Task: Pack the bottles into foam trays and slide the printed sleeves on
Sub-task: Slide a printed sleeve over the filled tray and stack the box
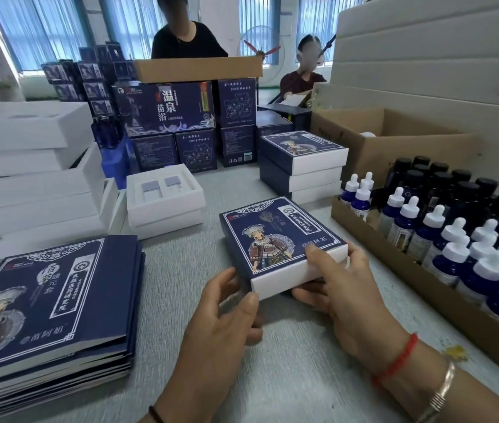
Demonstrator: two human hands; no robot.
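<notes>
A white foam tray (287, 277) wrapped in a dark blue printed sleeve (275, 233) lies on the table in front of me. Only its near white end shows. My right hand (342, 288) grips the near right corner, thumb on top of the sleeve. My left hand (226, 306) holds the near left corner with its thumb against the white end. Blue dropper bottles (455, 257) with white caps stand in a cardboard tray (410, 273) on the right. A stack of flat printed sleeves (49, 300) lies at the near left.
Empty foam trays (164, 193) sit mid-table, with taller stacks of foam trays (31, 166) on the left. Finished sleeved boxes (303, 160) stand behind my work. Dark blue cartons (181, 117), an open cardboard box (394, 138) and two people are across the table.
</notes>
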